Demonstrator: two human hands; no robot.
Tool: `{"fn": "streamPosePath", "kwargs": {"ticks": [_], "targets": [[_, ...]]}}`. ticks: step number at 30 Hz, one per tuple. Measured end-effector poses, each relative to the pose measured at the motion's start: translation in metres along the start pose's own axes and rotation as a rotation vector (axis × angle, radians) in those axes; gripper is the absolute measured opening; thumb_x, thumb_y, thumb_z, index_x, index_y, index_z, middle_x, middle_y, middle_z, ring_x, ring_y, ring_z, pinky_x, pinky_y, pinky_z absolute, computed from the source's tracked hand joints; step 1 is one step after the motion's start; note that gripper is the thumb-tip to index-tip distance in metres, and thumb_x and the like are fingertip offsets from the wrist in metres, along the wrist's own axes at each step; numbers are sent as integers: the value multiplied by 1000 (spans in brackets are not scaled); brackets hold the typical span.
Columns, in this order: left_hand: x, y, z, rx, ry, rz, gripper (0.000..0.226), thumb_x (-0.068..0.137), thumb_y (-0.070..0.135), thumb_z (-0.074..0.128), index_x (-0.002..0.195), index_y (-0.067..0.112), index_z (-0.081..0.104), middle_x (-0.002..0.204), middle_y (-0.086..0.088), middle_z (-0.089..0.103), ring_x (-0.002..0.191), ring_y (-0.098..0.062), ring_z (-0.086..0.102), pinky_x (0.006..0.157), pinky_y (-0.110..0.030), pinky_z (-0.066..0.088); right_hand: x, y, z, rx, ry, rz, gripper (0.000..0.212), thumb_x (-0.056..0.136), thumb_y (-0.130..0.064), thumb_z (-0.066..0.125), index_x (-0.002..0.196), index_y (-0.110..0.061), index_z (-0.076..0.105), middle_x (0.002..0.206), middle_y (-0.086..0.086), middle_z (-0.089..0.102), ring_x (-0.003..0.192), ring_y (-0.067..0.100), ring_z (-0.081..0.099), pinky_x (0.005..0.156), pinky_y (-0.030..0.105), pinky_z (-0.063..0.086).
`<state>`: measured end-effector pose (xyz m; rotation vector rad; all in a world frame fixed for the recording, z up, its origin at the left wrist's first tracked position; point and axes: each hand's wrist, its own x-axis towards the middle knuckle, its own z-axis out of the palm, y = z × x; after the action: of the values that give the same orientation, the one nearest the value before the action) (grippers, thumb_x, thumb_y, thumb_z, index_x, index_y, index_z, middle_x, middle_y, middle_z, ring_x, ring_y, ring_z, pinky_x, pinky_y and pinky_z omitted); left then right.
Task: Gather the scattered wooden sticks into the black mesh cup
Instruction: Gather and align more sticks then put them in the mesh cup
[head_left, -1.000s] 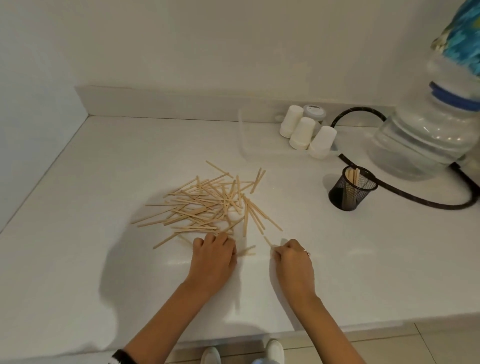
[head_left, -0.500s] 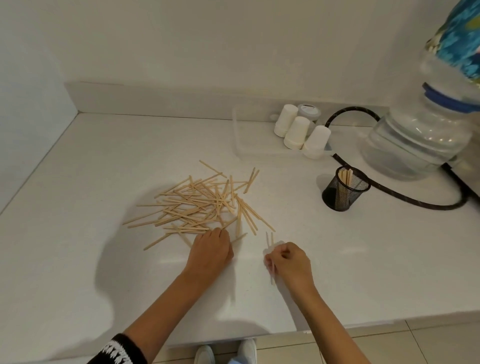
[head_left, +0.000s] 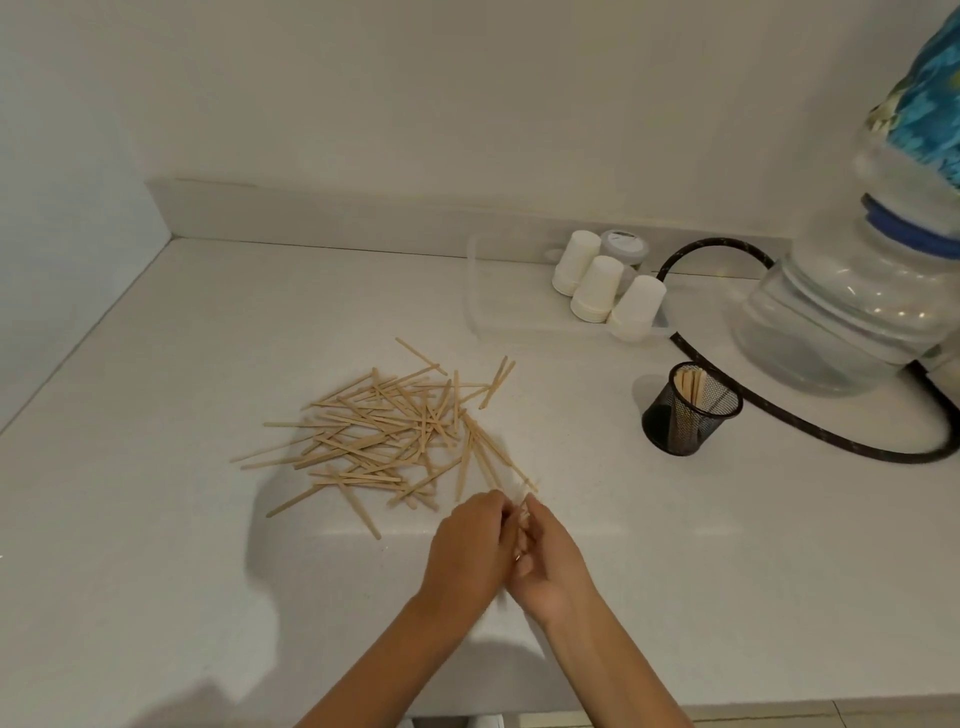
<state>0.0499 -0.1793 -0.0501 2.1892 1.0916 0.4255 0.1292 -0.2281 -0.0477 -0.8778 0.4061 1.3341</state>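
A loose pile of thin wooden sticks (head_left: 387, 431) lies spread on the white counter (head_left: 156, 493), left of centre. The black mesh cup (head_left: 685, 410) stands upright to the right, with a few sticks inside it. My left hand (head_left: 467, 551) and my right hand (head_left: 553, 558) are pressed together just below the pile's right end. A small bundle of sticks (head_left: 522, 519) is pinched between their fingers, mostly hidden by them.
A clear tray (head_left: 483, 312) at the back holds three upturned white paper cups (head_left: 597, 286) and a small lidded jar (head_left: 623, 247). A large water bottle (head_left: 852, 312) stands at the right, with a black hose (head_left: 779, 421) looping behind and around the mesh cup.
My hands were apart on the counter, each at a few sticks. They have come together and now hold a small bundle between them. The view also shifted slightly.
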Motion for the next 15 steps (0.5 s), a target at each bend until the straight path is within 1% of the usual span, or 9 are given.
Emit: {"fn": "streamPosePath", "kwargs": {"ticks": [1,2,4,6,7,9,11,13,15], "targets": [[-2,2,2,8,7,18,26,98,31,42,109,18,63,102,4,66,89,-11,61,79,-27,48,-1,-1,1,-17,8,-11,21,95,-14,51,89,1,64,78,13,63,72,21,62,74,28,53],[-4,3,2,-6,23,33,27,98,30,41,111,20,63,104,5,65,90,-10,61,81,-27,48,-1,-3,1,-44,23,-19,19,94,-11,53,89,3,66,78,15,69,76,23,66,76,31,55],[-5,0,-2,-45,75,54,27,98,30,42,113,22,63,103,6,65,89,-9,60,80,-27,49,-1,-8,3,-69,46,-26,17,93,-5,54,87,5,67,75,17,71,70,25,71,65,34,59],[-3,-11,-8,-28,114,67,27,97,30,44,113,20,63,102,4,65,89,-10,58,78,-26,48,2,-15,2,-67,88,-29,14,92,-4,54,86,4,64,74,15,66,68,25,66,70,37,57],[-1,-18,-12,13,125,69,27,97,29,45,115,19,62,104,3,64,92,-11,56,80,-26,46,4,-19,1,-85,111,-34,11,92,-4,55,86,1,63,72,11,62,65,22,62,70,35,54],[4,-37,-20,130,146,54,29,96,26,47,119,17,61,108,2,63,100,-17,52,84,-27,43,8,-27,-2,-116,134,-43,9,91,-6,56,86,-3,62,60,5,54,49,14,53,60,29,50],[9,-52,-27,244,179,35,28,94,23,52,118,15,63,110,-1,63,102,-23,52,86,-32,44,11,-36,-5,-99,126,-39,10,92,-9,54,86,-5,61,50,1,48,35,9,44,46,23,48],[15,-59,-33,310,203,13,26,91,21,55,113,12,66,108,-5,65,96,-27,54,83,-37,46,14,-43,-8,-59,107,-26,12,94,-11,52,84,-6,58,44,0,44,30,6,36,35,15,41],[25,-58,-35,355,223,12,25,90,21,57,110,11,68,105,-7,65,92,-29,55,79,-39,47,17,-49,-10,-58,93,-23,15,95,-14,52,82,-8,57,42,-1,43,28,5,34,31,12,36]]}}
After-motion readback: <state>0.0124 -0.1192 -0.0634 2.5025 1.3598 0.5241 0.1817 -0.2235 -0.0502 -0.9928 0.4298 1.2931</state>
